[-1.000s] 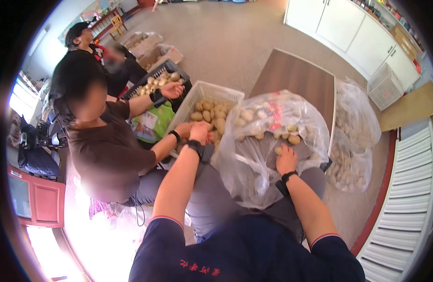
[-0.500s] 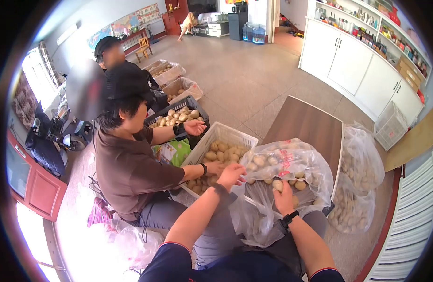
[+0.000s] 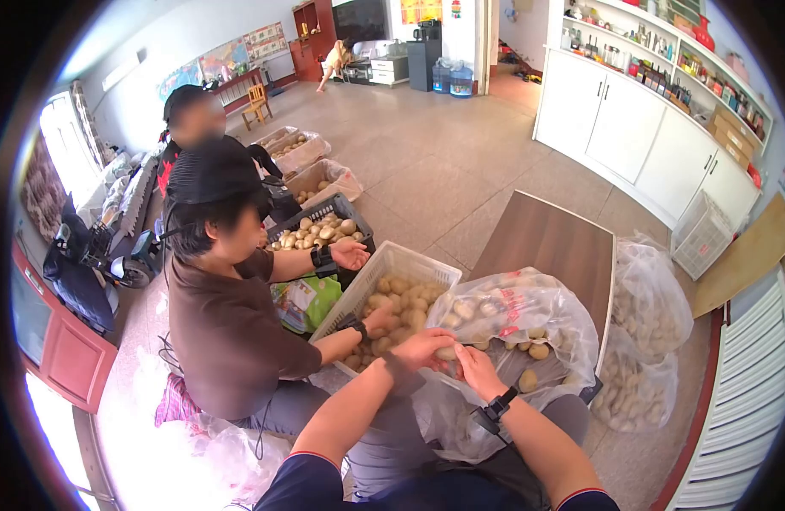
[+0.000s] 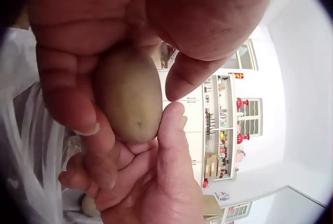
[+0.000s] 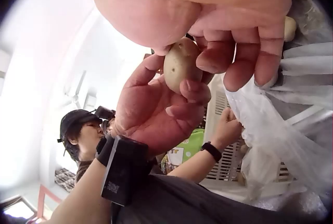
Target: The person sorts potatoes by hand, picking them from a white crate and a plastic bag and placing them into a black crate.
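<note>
A single potato [image 3: 446,353] is held between both hands, just in front of the clear plastic bag [image 3: 541,294] of potatoes. My left hand [image 3: 421,349] curls its fingers round one side of this potato, as the left wrist view shows up close. From the other side my right hand [image 3: 478,371] pinches it between thumb and fingertips. Small dark eyes mark the potato's smooth skin in the right wrist view. Another potato [image 3: 529,381] lies at the bag's open mouth, and several more show inside the bag.
Left of the bag stands a white slatted crate [image 3: 449,268] of potatoes, where another person's hand [image 3: 380,318] reaches in. A black crate [image 3: 369,232] with potatoes is beyond. A brown tabletop [image 3: 546,234] lies behind the bag; more filled bags [image 3: 644,375] sit on the right.
My right hand has lifted a potato from the bag and moved left with it to my left hand. Both hands now hold it. The head view has tilted up.
</note>
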Tool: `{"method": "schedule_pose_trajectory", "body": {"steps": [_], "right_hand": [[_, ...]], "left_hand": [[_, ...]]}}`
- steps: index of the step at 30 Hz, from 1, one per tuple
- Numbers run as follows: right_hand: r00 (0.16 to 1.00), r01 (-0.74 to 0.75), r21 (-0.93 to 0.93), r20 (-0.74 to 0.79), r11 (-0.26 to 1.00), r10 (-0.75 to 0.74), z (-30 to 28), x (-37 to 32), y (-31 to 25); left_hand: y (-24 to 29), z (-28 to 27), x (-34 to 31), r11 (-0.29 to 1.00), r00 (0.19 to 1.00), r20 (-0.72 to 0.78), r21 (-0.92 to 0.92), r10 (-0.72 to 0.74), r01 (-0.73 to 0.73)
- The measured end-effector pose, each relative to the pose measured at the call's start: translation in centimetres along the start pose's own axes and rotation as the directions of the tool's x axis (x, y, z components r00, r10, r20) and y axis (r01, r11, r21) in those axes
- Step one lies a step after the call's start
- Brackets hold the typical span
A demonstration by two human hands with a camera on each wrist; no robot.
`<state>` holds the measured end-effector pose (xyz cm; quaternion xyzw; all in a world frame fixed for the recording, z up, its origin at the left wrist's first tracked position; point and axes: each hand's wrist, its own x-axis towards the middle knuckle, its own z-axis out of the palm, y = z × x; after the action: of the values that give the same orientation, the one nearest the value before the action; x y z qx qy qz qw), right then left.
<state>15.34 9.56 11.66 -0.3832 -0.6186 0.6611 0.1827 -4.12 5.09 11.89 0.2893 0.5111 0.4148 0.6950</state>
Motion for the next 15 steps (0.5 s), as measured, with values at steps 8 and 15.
{"method": "schedule_pose_trajectory", "body": {"steps": [8,15], "right_hand": [[0.825,0.106,-0.666,-0.356,0.739,-0.439,-5.5,-1.0,6.4],[0.782,-0.226,-0.802,-0.488,0.553,-0.387,-9.3,-2.6,10.8]], "left_hand": [[1.0,-1.0,-0.3,0.986,0.955,-0.284,-0.115,0.087,-0.124],[-0.3,-3.8,1.0,0.985,0.835,-0.529,0.005,0.149,-0.172]]}}
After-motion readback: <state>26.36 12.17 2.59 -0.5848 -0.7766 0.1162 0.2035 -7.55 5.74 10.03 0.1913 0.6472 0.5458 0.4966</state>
